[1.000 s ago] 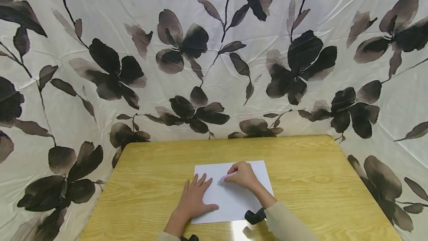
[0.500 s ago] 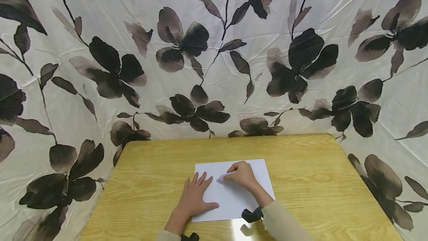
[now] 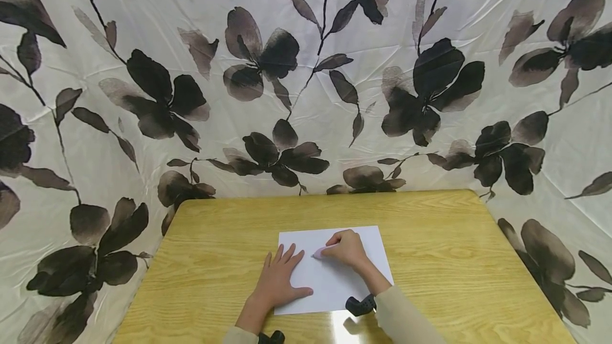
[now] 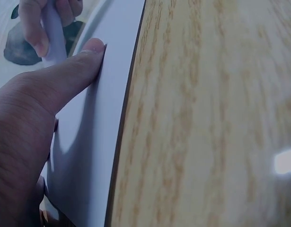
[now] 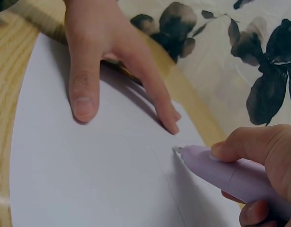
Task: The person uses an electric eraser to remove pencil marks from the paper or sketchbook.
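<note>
A sheet of white paper (image 3: 330, 293) lies on the wooden table. My left hand (image 3: 279, 283) rests flat on its left part with fingers spread, the thumb lying across the paper. My right hand (image 3: 348, 250) grips a thick lavender pen-shaped tool (image 5: 230, 172) between thumb and curled fingers. The tool's small metallic-looking tip (image 5: 177, 150) points left, right at the paper's surface, close to the left fingertips. In the right wrist view a faint thin line (image 5: 170, 184) runs along the paper beside the tool's shadow. The rear of the tool is hidden in my right palm.
The wooden table (image 3: 440, 259) extends around the paper, with rounded far corners. A white cloth with dark printed flowers (image 3: 296, 89) hangs behind and at both sides. Dark wrist cameras (image 3: 360, 306) sit on both wrists. A bright reflection shows near the table's front.
My right hand and the tool tip have shifted only slightly, the right wrist a little to the left. My left hand stays on the paper. The head view has tilted a little.
</note>
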`<state>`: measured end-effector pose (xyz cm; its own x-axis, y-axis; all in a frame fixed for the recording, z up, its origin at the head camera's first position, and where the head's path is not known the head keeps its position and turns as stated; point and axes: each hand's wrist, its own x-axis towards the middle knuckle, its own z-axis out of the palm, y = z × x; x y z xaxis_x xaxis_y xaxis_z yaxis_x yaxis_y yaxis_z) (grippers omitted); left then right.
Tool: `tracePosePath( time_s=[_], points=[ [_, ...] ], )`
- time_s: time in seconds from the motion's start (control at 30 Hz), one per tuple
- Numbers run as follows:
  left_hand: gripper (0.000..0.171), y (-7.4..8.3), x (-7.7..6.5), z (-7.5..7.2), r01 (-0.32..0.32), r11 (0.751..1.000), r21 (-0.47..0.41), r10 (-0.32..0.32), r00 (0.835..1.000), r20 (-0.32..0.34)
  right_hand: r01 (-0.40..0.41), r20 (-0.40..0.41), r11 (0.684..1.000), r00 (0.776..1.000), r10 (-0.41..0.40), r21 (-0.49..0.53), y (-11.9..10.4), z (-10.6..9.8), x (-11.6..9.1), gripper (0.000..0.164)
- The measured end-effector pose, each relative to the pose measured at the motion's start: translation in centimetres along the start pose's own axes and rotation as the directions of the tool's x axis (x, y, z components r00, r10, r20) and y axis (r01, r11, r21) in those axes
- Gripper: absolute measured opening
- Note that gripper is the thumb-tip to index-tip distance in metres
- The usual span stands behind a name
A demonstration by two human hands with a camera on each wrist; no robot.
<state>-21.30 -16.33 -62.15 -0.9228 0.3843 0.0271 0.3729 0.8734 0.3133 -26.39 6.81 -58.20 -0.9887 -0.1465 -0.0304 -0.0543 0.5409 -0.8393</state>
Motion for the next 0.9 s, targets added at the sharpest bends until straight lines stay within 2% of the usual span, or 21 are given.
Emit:
tracePosePath(
  time_s=[0.33, 0.9],
  points=[
    [0.100, 0.06, -0.01, -0.07, -0.002, 1.000, 0.007, 0.002, 1.000, -0.011, 0.024, -0.007, 0.999, 1.000, -0.023, 0.022, -0.18, 0.06, -0.04, 0.019],
    [0.100, 0.35, -0.09, -0.50, 0.007, 1.000, 0.001, -0.007, 1.000, 0.004, 0.005, -0.008, 1.000, 1.000, -0.005, 0.015, -0.46, 0.04, -0.17, 0.020]
  ],
)
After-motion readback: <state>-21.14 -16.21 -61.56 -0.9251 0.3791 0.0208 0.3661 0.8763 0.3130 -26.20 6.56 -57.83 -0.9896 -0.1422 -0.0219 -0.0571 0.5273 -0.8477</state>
